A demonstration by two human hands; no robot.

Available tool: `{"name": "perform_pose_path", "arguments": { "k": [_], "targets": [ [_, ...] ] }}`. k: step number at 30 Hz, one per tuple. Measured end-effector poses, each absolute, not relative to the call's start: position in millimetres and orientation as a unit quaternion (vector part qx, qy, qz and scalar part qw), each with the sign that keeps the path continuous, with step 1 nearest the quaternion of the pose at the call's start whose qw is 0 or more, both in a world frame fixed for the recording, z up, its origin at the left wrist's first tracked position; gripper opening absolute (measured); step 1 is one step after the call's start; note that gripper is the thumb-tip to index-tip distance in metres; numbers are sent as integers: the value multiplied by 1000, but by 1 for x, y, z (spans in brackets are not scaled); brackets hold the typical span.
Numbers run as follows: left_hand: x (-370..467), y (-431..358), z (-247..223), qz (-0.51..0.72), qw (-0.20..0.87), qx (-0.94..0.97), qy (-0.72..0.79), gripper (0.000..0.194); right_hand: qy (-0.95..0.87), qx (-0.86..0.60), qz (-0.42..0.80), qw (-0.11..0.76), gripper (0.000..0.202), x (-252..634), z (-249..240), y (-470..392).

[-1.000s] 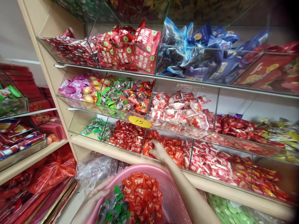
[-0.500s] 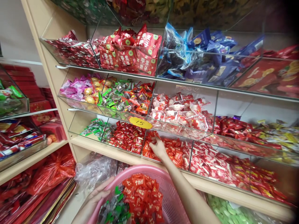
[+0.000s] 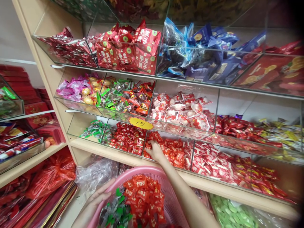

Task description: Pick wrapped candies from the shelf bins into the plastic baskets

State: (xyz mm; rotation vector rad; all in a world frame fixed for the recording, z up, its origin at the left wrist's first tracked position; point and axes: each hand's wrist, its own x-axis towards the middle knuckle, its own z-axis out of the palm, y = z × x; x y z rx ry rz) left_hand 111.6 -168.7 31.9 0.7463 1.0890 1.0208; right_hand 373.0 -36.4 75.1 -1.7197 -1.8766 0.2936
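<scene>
My left hand point(image 3: 101, 197) grips the rim of a pink plastic basket point(image 3: 172, 193), fingers over its left edge. Inside the basket lie red wrapped candies point(image 3: 143, 198) and, to their left, green-and-clear wrapped candies point(image 3: 118, 210). My right hand point(image 3: 156, 151) reaches over the basket into a bottom-row bin, its fingers bent down among red wrapped candies point(image 3: 174, 152) of the same look. Whatever its fingers enclose is hidden.
A clear acrylic front panel point(image 3: 114, 112) of the row above hangs just over my right hand, with a yellow "15" tag point(image 3: 141, 123). Clear dividers separate the bins. A wooden shelf edge point(image 3: 99, 148) runs below; a crumpled clear plastic bag point(image 3: 96, 172) lies beyond the basket.
My right hand has shifted slightly left and down within the red candy bin. The view has turned a little; my left hand stays on the basket.
</scene>
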Motion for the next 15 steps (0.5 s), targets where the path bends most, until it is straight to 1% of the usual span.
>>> {"name": "perform_pose_path", "arguments": {
  "k": [5,12,15],
  "targets": [
    [111,-172,35,455,664,331,493,43,-717,-618,124,297,41,373,74,-37],
    [118,-177,47,469,633,334,518,44,-708,-605,132,340,27,376,65,-31],
    [122,-180,48,483,621,326,524,50,-711,-589,131,362,22,377,63,-30]
  ]
}}
